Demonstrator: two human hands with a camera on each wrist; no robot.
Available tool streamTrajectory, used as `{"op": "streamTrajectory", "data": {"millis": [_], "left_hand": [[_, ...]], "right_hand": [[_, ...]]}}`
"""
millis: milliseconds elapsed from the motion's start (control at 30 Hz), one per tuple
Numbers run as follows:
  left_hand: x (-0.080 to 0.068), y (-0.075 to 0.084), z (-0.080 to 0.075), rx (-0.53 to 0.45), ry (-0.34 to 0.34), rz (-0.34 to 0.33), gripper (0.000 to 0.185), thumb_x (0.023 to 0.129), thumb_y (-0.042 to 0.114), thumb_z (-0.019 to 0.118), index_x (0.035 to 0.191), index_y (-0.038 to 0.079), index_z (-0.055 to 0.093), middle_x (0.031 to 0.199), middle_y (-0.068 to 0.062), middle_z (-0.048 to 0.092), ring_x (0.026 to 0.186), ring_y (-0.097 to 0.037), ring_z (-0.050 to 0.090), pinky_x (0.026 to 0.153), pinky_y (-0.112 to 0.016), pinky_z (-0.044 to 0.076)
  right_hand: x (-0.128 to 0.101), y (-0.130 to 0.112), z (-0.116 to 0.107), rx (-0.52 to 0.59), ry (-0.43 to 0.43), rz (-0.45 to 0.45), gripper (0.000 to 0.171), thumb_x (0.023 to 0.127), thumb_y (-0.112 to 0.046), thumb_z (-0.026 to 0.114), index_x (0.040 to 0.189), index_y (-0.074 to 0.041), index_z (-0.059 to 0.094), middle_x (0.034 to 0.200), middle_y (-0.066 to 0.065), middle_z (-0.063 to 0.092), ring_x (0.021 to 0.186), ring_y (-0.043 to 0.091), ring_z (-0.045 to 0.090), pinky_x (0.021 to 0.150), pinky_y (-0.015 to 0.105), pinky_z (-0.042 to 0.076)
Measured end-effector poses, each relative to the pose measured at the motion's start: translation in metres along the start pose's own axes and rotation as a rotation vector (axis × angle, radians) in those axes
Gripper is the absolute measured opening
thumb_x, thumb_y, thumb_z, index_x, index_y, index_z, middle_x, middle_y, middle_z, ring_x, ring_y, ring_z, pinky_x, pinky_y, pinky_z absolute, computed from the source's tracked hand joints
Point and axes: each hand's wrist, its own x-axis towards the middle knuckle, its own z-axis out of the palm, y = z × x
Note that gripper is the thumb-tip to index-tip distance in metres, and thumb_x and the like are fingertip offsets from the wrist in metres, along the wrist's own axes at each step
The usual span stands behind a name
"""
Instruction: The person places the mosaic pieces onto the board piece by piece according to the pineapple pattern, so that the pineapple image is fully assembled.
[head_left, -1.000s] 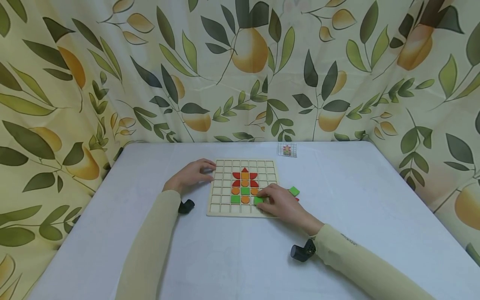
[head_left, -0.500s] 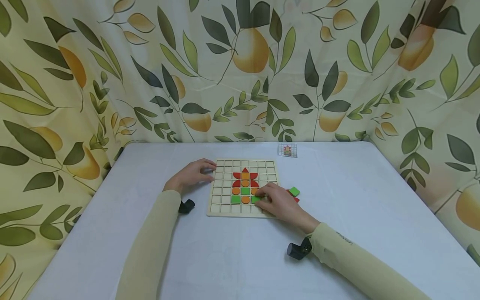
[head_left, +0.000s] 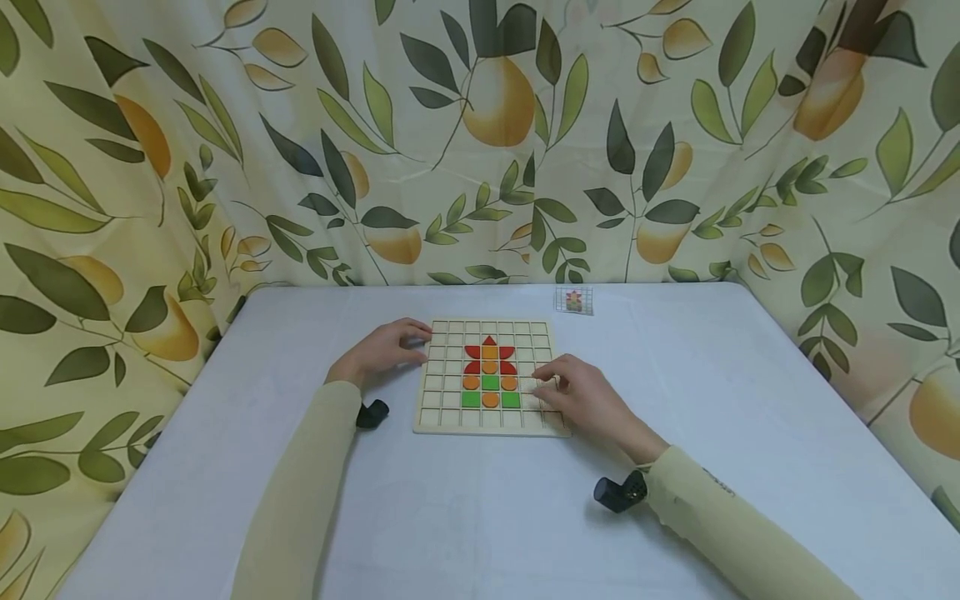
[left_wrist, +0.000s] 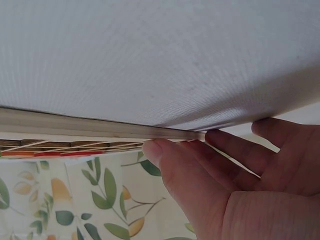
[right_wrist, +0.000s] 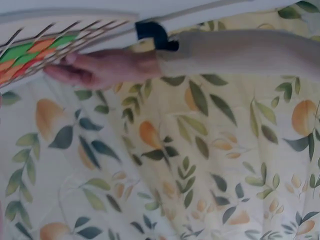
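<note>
The right hand [head_left: 581, 396] has lifted off the green square [head_left: 511, 399] it was pressing half a second ago and drawn back to the right edge of the wooden grid board [head_left: 450, 400]. It now covers the loose pieces that lay beside that edge, and its fingers are loosely curled; I cannot tell whether they hold anything. The green square sits in the board's second row from the near edge, just right of an orange disc [head_left: 491, 399], with a second green square [head_left: 471, 399] to the disc's left. Above these, red and orange pieces form a flower shape [head_left: 490, 358] in the board's middle columns. The left hand [head_left: 382, 350] rests at the board's far left corner, fingers relaxed against the frame. Beyond the board's far right corner, a small picture card [head_left: 574, 300] stands on the white table [head_left: 750, 400].
</note>
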Motion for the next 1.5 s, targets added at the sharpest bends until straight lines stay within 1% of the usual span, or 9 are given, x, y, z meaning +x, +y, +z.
{"op": "streamTrajectory", "data": {"millis": [100,200,333,467,633,900,1200,1333,1500], "left_hand": [[0.0,0.0,0.0,-0.004,0.0,-0.006,0.042,0.081,0.024,0.07,0.121,0.014,0.06,0.131,0.005,0.048,0.129,-0.017,0.035,0.112,-0.039,0.027],[0.0,0.0,0.0,-0.005,-0.005,0.0,0.041,0.082,0.023,0.069,0.121,0.013,0.059,0.131,0.004,0.048,0.129,-0.018,0.035,0.111,-0.04,0.027],[0.0,-0.001,0.0,0.003,-0.006,-0.001,0.041,0.082,0.023,0.069,0.121,0.013,0.059,0.132,0.004,0.048,0.13,-0.018,0.035,0.112,-0.04,0.027],[-0.001,0.0,-0.001,0.027,-0.005,-0.011,0.041,0.082,0.026,0.068,0.121,0.015,0.06,0.132,0.006,0.047,0.131,-0.016,0.033,0.112,-0.038,0.026],[-0.002,0.001,-0.002,0.039,-0.011,-0.004,0.041,0.083,0.025,0.068,0.122,0.015,0.059,0.132,0.006,0.047,0.131,-0.017,0.034,0.112,-0.038,0.027],[-0.002,0.003,-0.003,0.034,0.002,0.018,0.041,0.083,0.024,0.068,0.121,0.011,0.06,0.133,0.003,0.047,0.132,-0.019,0.034,0.112,-0.039,0.025],[0.0,0.001,-0.002,0.035,-0.006,-0.002,0.041,0.082,0.025,0.068,0.121,0.014,0.06,0.132,0.005,0.047,0.131,-0.017,0.034,0.112,-0.038,0.027],[0.0,0.0,-0.002,0.032,-0.006,-0.001,0.041,0.082,0.025,0.068,0.121,0.015,0.06,0.131,0.006,0.047,0.13,-0.017,0.034,0.112,-0.038,0.027],[0.001,-0.001,-0.001,0.029,-0.006,-0.002,0.04,0.082,0.025,0.069,0.12,0.016,0.06,0.13,0.007,0.048,0.13,-0.015,0.034,0.112,-0.037,0.027]], "right_hand": [[-0.004,0.012,-0.013,-0.014,0.01,0.008,0.027,0.084,-0.028,0.066,0.108,-0.014,0.066,0.098,0.0,0.06,0.074,0.014,0.049,0.059,0.024,0.041],[-0.009,0.028,-0.026,-0.03,0.009,0.028,0.031,0.084,-0.028,0.067,0.111,-0.014,0.065,0.105,0.002,0.061,0.079,0.014,0.05,0.062,0.025,0.043],[-0.014,0.049,-0.04,-0.036,-0.01,0.079,0.04,0.082,-0.031,0.068,0.117,-0.014,0.061,0.112,0.003,0.059,0.086,0.017,0.049,0.068,0.027,0.043],[-0.02,0.066,-0.05,-0.039,-0.077,0.126,0.053,0.08,-0.037,0.069,0.125,-0.013,0.055,0.116,0.005,0.056,0.093,0.02,0.048,0.075,0.031,0.044],[-0.026,0.081,-0.054,-0.049,-0.146,0.113,0.067,0.076,-0.045,0.071,0.128,-0.009,0.051,0.118,0.006,0.055,0.094,0.02,0.047,0.079,0.032,0.043],[-0.026,0.085,-0.053,-0.037,-0.127,0.037,0.055,0.078,-0.036,0.071,0.124,-0.01,0.054,0.112,0.004,0.058,0.089,0.018,0.046,0.073,0.027,0.041],[-0.025,0.084,-0.05,-0.031,-0.115,0.006,0.042,0.082,-0.028,0.069,0.119,-0.012,0.059,0.106,0.001,0.059,0.086,0.017,0.047,0.07,0.024,0.042],[-0.023,0.084,-0.048,-0.029,-0.118,0.012,0.042,0.082,-0.028,0.069,0.119,-0.012,0.059,0.105,0.001,0.06,0.085,0.017,0.047,0.07,0.024,0.042],[-0.022,0.082,-0.047,-0.017,-0.131,0.05,0.045,0.082,-0.034,0.068,0.121,-0.014,0.058,0.106,-0.001,0.059,0.087,0.017,0.047,0.072,0.027,0.043]]}}
